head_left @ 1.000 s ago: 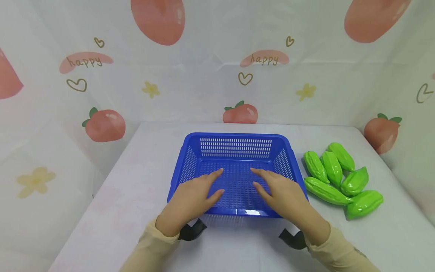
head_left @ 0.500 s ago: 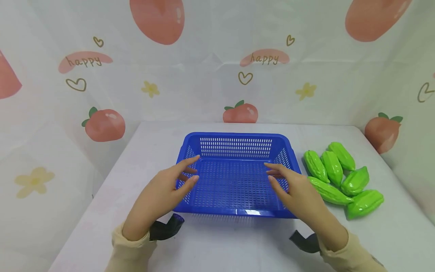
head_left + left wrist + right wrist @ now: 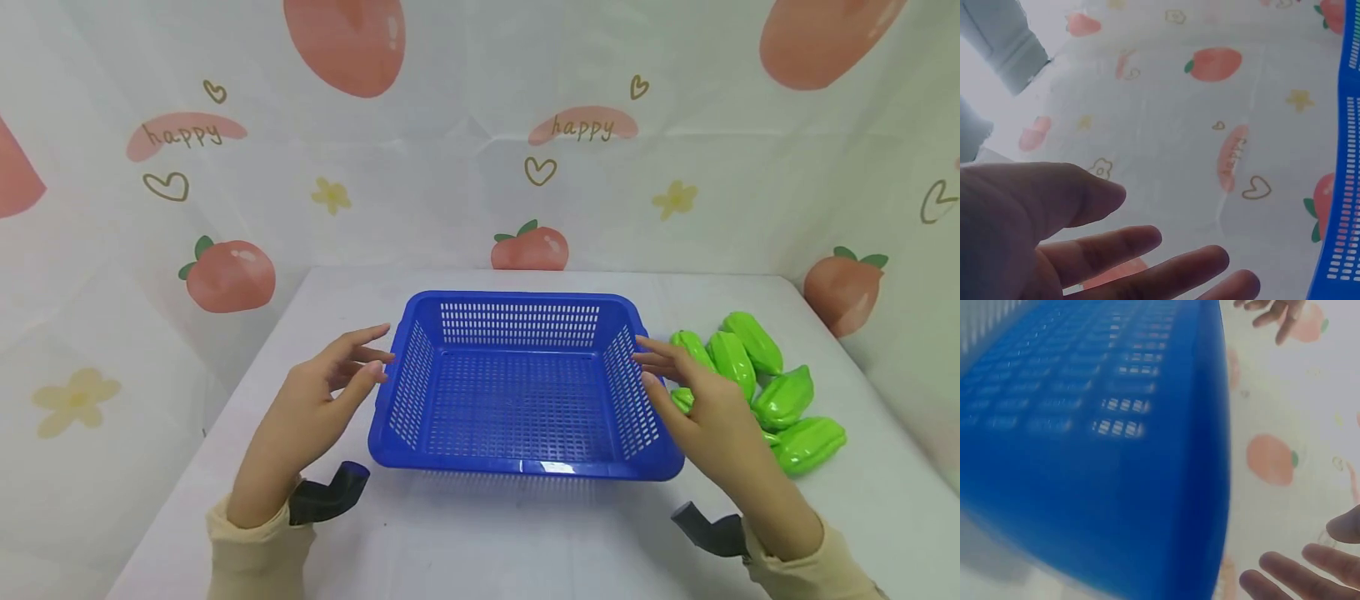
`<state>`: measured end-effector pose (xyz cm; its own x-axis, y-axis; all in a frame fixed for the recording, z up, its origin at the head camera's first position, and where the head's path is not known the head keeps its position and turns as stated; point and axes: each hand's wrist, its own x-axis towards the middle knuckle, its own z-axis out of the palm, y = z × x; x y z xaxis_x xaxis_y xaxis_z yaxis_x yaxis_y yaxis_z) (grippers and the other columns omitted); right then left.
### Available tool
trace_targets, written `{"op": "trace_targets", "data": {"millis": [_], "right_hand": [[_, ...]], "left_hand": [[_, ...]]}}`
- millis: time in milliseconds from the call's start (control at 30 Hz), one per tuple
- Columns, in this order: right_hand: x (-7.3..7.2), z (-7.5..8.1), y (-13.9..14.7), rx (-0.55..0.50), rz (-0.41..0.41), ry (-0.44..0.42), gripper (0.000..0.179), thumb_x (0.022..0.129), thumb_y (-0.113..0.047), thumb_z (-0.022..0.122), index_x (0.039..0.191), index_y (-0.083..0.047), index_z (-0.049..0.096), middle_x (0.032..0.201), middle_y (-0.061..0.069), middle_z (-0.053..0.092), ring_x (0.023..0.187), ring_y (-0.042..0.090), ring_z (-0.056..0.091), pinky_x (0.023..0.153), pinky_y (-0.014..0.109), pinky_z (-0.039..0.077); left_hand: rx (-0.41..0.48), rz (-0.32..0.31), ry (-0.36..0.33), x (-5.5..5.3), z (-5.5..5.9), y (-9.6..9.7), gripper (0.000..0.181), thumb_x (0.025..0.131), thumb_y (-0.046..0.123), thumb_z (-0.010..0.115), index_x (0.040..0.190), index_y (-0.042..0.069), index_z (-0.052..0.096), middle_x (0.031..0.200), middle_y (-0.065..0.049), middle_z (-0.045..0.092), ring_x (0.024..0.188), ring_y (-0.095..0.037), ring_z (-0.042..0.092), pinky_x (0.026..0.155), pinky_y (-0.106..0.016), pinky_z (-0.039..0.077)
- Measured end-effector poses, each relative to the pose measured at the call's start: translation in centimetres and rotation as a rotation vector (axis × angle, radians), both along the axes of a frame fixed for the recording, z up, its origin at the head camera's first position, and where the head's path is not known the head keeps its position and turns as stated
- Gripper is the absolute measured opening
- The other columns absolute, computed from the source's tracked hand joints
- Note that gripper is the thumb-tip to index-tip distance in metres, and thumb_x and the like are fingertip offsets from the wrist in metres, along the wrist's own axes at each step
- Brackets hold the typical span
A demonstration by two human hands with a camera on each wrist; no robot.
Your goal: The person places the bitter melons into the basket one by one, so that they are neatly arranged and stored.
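Observation:
A blue plastic basket with slotted walls stands on the white table, with nothing in it. My left hand hovers just outside its left side, fingers loosely spread and holding nothing. In the left wrist view those fingers are apart from the basket wall. On the other side, my right hand is at the basket's right rim, relaxed and holding nothing; whether it touches the rim I cannot tell. Several glossy green ridged fruits, like star fruit, lie beyond it, partly hidden by the hand.
White table surface extends in front of the basket and to its left. A white cloth backdrop printed with fruit, hearts and flowers rises behind and at both sides. Each wrist carries a black strap-like mount.
Both hands have moved apart, from over the basket's interior outward to its left and right sides. The right hand now covers some of the green fruits. The basket stays where it was.

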<state>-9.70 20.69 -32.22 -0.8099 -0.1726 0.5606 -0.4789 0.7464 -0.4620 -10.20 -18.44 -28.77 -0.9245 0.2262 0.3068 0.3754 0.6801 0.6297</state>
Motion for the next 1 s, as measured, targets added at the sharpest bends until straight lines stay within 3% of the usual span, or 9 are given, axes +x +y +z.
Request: {"op": "trace_targets", "data": {"millis": [100, 200, 267, 333, 467, 667, 900, 933, 1000], "right_hand": [[-0.1, 0.0, 0.7, -0.037, 0.007, -0.013, 0.047, 0.09, -0.003, 0.064, 0.136, -0.011, 0.054, 0.116, 0.013, 0.069, 0.099, 0.032, 0.068, 0.087, -0.004, 0.034], [-0.3, -0.2, 1.5, -0.061, 0.002, -0.02, 0.051, 0.09, -0.003, 0.064, 0.139, -0.013, 0.051, 0.12, 0.016, 0.067, 0.101, 0.032, 0.065, 0.088, -0.004, 0.035], [-0.5, -0.4, 2.1, -0.078, -0.003, -0.014, 0.054, 0.09, -0.002, 0.064, 0.141, -0.014, 0.049, 0.121, 0.017, 0.066, 0.106, 0.018, 0.066, 0.088, -0.003, 0.035], [-0.8, -0.6, 2.6, -0.096, -0.01, -0.003, 0.056, 0.09, -0.001, 0.063, 0.142, -0.016, 0.049, 0.122, 0.018, 0.065, 0.109, -0.001, 0.062, 0.087, -0.003, 0.036], [-1.4, -1.2, 3.6, -0.149, -0.01, 0.011, 0.058, 0.09, 0.002, 0.06, 0.144, -0.016, 0.046, 0.125, 0.022, 0.062, 0.109, -0.023, 0.046, 0.088, -0.003, 0.036], [-2.0, -2.4, 4.9, -0.172, -0.062, -0.015, 0.058, 0.093, -0.006, 0.061, 0.145, -0.022, 0.044, 0.131, 0.022, 0.059, 0.113, -0.023, 0.043, 0.09, -0.004, 0.033], [-2.3, -3.8, 6.2, -0.137, -0.116, -0.099, 0.055, 0.095, -0.015, 0.061, 0.147, -0.023, 0.042, 0.137, 0.019, 0.055, 0.124, 0.026, 0.055, 0.09, -0.004, 0.029], [-2.3, -4.0, 6.4, -0.133, -0.118, -0.104, 0.055, 0.095, -0.015, 0.061, 0.147, -0.022, 0.041, 0.137, 0.019, 0.055, 0.125, 0.025, 0.054, 0.09, -0.005, 0.029], [-2.4, -4.3, 6.7, -0.128, -0.116, -0.107, 0.055, 0.095, -0.016, 0.061, 0.146, -0.02, 0.042, 0.136, 0.02, 0.055, 0.127, 0.003, 0.051, 0.09, -0.005, 0.028]], "left_hand": [[-0.001, 0.037, 0.047, -0.2, -0.2, -0.6, 0.039, 0.101, 0.021, 0.051, 0.14, 0.022, 0.05, 0.112, -0.006, 0.071, 0.095, -0.021, 0.069, 0.086, -0.043, 0.056], [0.02, 0.066, 0.08, -0.3, -0.5, -1.1, 0.039, 0.101, 0.019, 0.051, 0.14, 0.021, 0.051, 0.113, -0.005, 0.07, 0.097, -0.019, 0.069, 0.087, -0.02, 0.054], [0.048, 0.075, 0.089, -0.4, -0.7, -1.3, 0.04, 0.101, 0.017, 0.051, 0.14, 0.021, 0.05, 0.115, -0.006, 0.07, 0.101, -0.018, 0.068, 0.087, -0.01, 0.049], [0.072, 0.091, 0.085, -0.4, -0.9, -1.4, 0.041, 0.101, 0.016, 0.05, 0.142, 0.021, 0.049, 0.119, -0.007, 0.068, 0.105, -0.02, 0.066, 0.09, -0.015, 0.051], [0.104, 0.117, 0.07, -0.3, -1.3, -1.2, 0.045, 0.101, 0.019, 0.049, 0.145, 0.021, 0.043, 0.129, -0.01, 0.062, 0.116, -0.027, 0.062, 0.094, -0.046, 0.052], [0.14, 0.129, 0.061, -0.6, -1.7, -1.1, 0.053, 0.099, 0.019, 0.053, 0.15, 0.023, 0.036, 0.14, -0.012, 0.053, 0.124, -0.033, 0.056, 0.096, -0.053, 0.048], [0.174, 0.114, 0.026, -1.1, -2.2, -1.6, 0.058, 0.098, 0.018, 0.056, 0.151, 0.023, 0.033, 0.143, -0.014, 0.05, 0.127, -0.034, 0.053, 0.098, -0.048, 0.046], [0.175, 0.114, 0.014, -1.1, -2.3, -1.6, 0.059, 0.098, 0.019, 0.056, 0.152, 0.023, 0.032, 0.143, -0.014, 0.05, 0.127, -0.034, 0.053, 0.098, -0.049, 0.046], [0.179, 0.112, -0.015, -1.3, -2.5, -1.8, 0.059, 0.098, 0.02, 0.056, 0.152, 0.022, 0.031, 0.144, -0.015, 0.049, 0.128, -0.035, 0.052, 0.098, -0.049, 0.046]]}}
